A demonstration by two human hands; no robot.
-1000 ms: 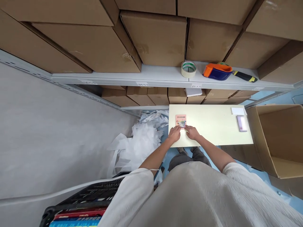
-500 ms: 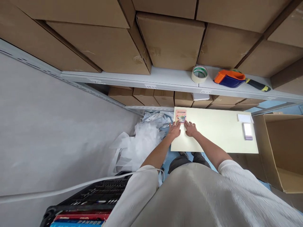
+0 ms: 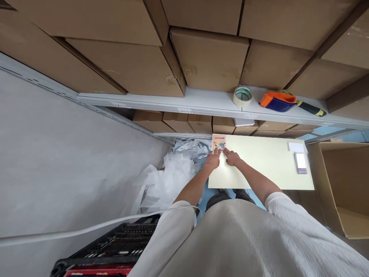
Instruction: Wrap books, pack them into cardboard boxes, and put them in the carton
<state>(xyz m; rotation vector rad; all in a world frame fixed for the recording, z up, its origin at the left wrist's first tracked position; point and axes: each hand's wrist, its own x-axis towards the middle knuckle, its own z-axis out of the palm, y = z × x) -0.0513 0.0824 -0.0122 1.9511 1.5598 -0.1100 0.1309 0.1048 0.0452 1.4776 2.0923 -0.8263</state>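
The scene is viewed from a single head-worn camera, tilted forward and steeply down. The wearer's shirt (image 3: 239, 238) is caught close at the bottom, the table (image 3: 268, 154) farther below, and the shelf (image 3: 213, 100) beyond it.

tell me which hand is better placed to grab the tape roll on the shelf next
Right, probably: the right hand lies nearer the tape roll, fingertips at the pink booklet's lower right corner. The left hand is farther left, fingers over the booklet's lower edge.
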